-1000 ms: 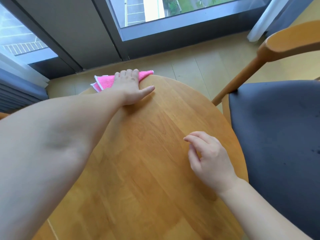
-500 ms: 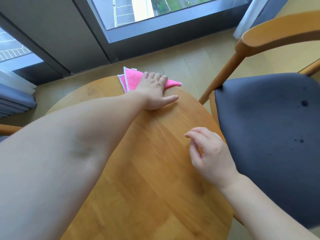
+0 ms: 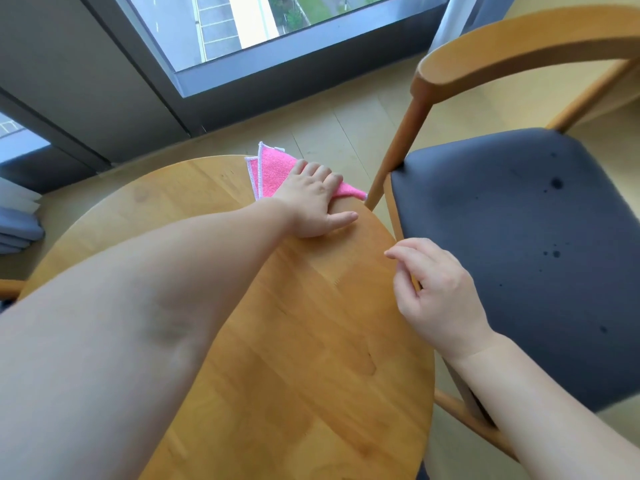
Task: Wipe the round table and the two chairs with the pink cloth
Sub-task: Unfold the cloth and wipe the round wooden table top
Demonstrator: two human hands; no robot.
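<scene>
My left hand point(image 3: 313, 199) lies flat on the folded pink cloth point(image 3: 268, 171) at the far right rim of the round wooden table point(image 3: 294, 341), fingers straight, thumb on the bare wood. The cloth's corners stick out past the rim. My right hand point(image 3: 433, 292) hovers at the table's right edge with loosely curled fingers and holds nothing. A wooden chair with a dark grey seat point(image 3: 519, 244) stands close to the table on the right; its curved backrest point(image 3: 519, 39) arcs above.
A large window with a dark frame point(image 3: 277, 74) runs along the far wall above the pale wood floor point(image 3: 346, 126). Grey curtain folds point(image 3: 17, 220) hang at the left. A sliver of another wooden piece point(image 3: 10, 287) shows at the left edge.
My left hand has slid the pink cloth rightward along the table's far rim, towards the chair. My right hand has stayed near the right edge.
</scene>
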